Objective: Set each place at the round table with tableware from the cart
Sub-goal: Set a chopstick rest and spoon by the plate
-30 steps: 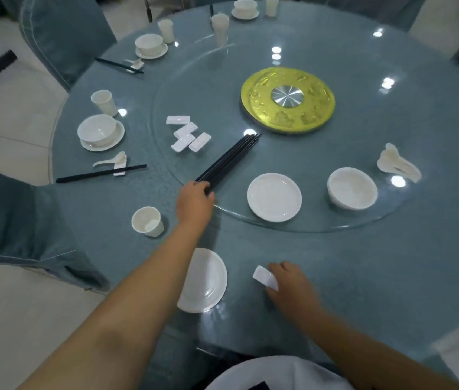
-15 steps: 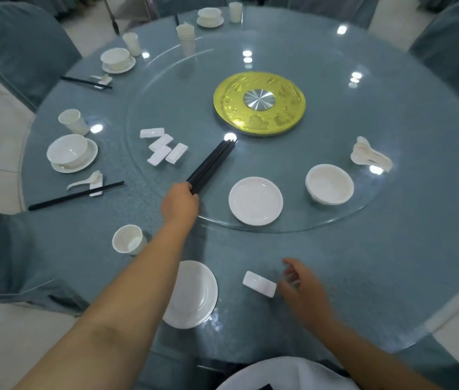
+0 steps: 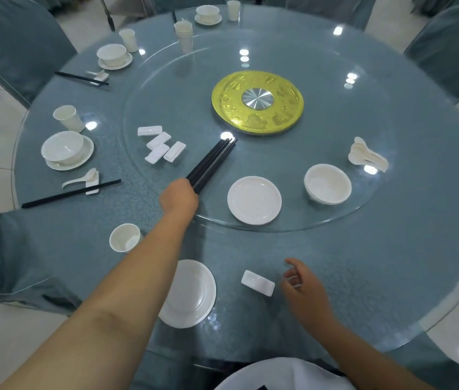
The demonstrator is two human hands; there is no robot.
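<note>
The bundle of black chopsticks [image 3: 211,164] is lying on the glass turntable [image 3: 335,220], long axis running away and rightward. The left hand [image 3: 179,197] is gripping its near end. The right hand [image 3: 304,285], fingers loosely spread, is hovering just right of the chopstick rest [image 3: 257,282].

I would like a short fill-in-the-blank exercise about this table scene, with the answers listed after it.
1. The left hand grips a bundle of black ____.
2. The chopstick rest nearest the right hand lies to the ____ of the near plate.
3. On the glass turntable, loose chopstick rests number ____.
4. The stacked spoons are coloured ____.

Missing words: chopsticks; right; four; white
</note>
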